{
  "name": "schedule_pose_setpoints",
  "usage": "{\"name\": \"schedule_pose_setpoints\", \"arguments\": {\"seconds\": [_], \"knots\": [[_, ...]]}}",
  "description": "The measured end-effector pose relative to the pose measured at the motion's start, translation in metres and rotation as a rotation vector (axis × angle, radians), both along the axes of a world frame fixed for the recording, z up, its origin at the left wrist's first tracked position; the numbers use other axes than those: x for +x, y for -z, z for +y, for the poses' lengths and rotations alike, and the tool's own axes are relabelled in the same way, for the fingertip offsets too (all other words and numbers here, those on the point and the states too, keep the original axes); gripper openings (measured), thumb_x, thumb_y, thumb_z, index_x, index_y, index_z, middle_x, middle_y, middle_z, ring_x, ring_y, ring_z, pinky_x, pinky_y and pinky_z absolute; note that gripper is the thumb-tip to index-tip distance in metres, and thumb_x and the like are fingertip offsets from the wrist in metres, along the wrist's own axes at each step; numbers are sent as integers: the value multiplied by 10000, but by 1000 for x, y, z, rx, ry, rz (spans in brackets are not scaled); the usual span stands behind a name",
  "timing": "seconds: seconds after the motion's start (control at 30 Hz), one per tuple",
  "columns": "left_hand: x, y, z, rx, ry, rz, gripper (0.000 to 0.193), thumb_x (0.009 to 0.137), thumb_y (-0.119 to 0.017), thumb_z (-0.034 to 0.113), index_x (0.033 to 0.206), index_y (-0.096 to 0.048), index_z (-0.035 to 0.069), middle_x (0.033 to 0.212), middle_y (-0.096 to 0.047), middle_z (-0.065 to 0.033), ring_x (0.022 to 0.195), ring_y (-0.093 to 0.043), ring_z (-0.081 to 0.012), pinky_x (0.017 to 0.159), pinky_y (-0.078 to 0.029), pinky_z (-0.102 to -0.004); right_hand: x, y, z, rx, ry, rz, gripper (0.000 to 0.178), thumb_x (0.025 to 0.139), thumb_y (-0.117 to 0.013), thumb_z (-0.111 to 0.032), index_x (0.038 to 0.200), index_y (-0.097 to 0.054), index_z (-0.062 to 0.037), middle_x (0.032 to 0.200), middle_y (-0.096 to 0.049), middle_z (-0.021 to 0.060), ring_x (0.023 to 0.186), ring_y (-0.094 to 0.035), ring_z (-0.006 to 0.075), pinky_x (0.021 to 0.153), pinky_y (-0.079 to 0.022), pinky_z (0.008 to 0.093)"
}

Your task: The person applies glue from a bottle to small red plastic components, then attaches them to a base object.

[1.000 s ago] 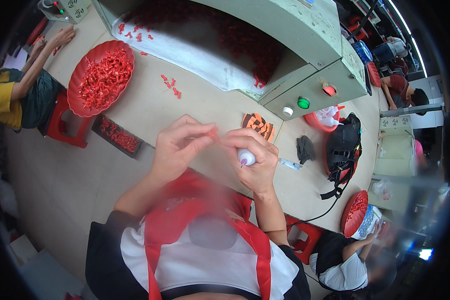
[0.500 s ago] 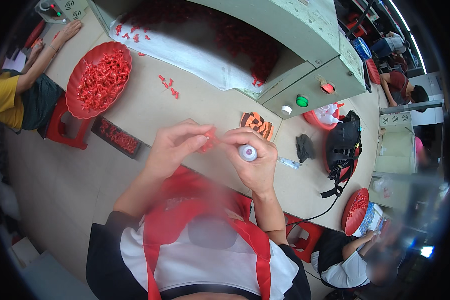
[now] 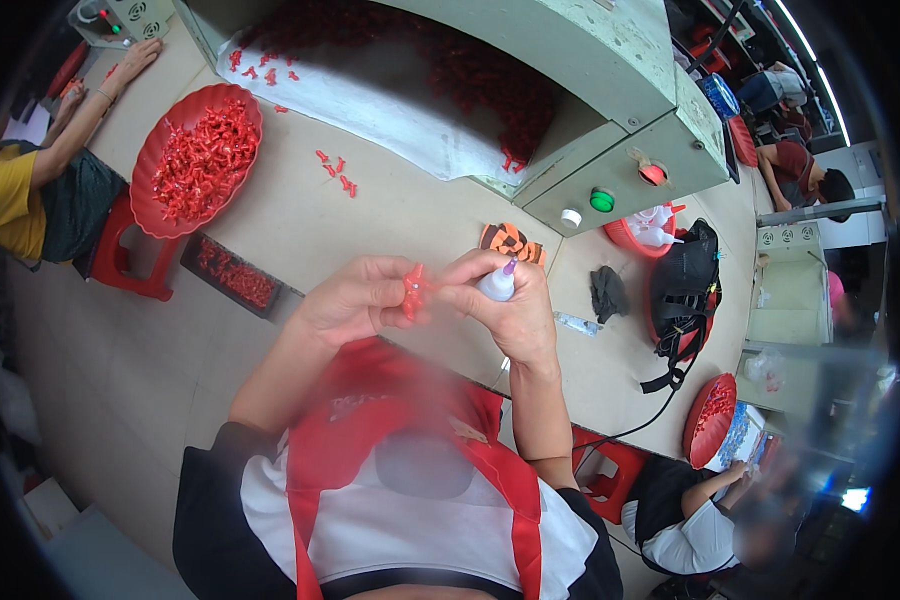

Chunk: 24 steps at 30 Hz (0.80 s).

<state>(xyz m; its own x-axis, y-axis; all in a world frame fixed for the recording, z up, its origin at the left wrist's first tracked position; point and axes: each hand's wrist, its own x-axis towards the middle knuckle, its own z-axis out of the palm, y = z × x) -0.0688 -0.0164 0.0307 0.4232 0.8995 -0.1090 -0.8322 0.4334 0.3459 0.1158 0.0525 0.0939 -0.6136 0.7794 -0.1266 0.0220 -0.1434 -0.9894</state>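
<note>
Between the thumb and fingers of my left hand (image 3: 355, 298) is a small red plastic figure (image 3: 413, 290), held upright over the table's near edge. My right hand (image 3: 515, 315) is wrapped round a small white squeeze bottle (image 3: 497, 283), its purple tip pointing up and away from the figure. The thumb and forefinger of that hand are pinched close beside the figure; whether they touch it, or hold something tiny too, I cannot make out. Several loose red pieces (image 3: 348, 186) lie on the table beyond my left hand.
A scalloped red bowl (image 3: 142, 190) heaped with red pieces stands at left, above a dark tray (image 3: 232, 275). Ahead is a pale green metal box (image 3: 610, 160) with more pieces inside. At right are a patterned cloth (image 3: 513, 243), a bottle basket (image 3: 625, 240) and a black bag (image 3: 685, 285). Co-workers sit on both sides.
My right hand has turned, so the bottle's purple tip now shows pointing upward. The left hand has rotated slightly, bringing the red figure more plainly into sight.
</note>
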Motion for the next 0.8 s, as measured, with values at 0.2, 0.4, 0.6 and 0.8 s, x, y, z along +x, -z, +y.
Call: {"name": "schedule_pose_setpoints", "arguments": {"seconds": [0.2, 0.4, 0.6, 0.8], "knots": [[7, 10, 2, 34, 84, -164, 359, 800, -641, 115, 1112, -535, -27, 973, -599, -143, 845, -627, -221, 745, -537, -281, -1, 0, 0, -16, -1, 50, 90, 741, -684, -12, 798, -616, 4, 724, -595, 25, 638, -544, 80, 566, -440, 214], [14, -4, 2, 35, 76, -143, 402, 800, -654, 164, 1130, -528, -28, 951, -603, -84, 854, -608, -148, 759, -513, -243, 0, 2, 2, -79, 17, 79, 102, 745, -686, -21, 792, -596, -8, 728, -594, 28, 638, -545, 87, 563, -442, 216], [18, -4, -6, 13, -130, -17, 348, 808, -641, 137, 1107, -548, -15, 953, -609, -123, 817, -622, -172, 717, -526, -240, 1, -1, 3, -4, 26, 9, 178, 732, -654, 28, 880, -565, -11, 803, -561, 27, 704, -538, 99, 637, -461, 237], [21, -31, -2, -8, -437, 398, 306, 793, -646, 76, 1069, -567, -31, 905, -628, -132, 738, -631, -180, 661, -522, -238, 15, -1, -6, 388, 163, -127, 389, 744, -510, 117, 1101, -426, -14, 937, -524, 73, 803, -550, 127, 784, -475, 291]]}}
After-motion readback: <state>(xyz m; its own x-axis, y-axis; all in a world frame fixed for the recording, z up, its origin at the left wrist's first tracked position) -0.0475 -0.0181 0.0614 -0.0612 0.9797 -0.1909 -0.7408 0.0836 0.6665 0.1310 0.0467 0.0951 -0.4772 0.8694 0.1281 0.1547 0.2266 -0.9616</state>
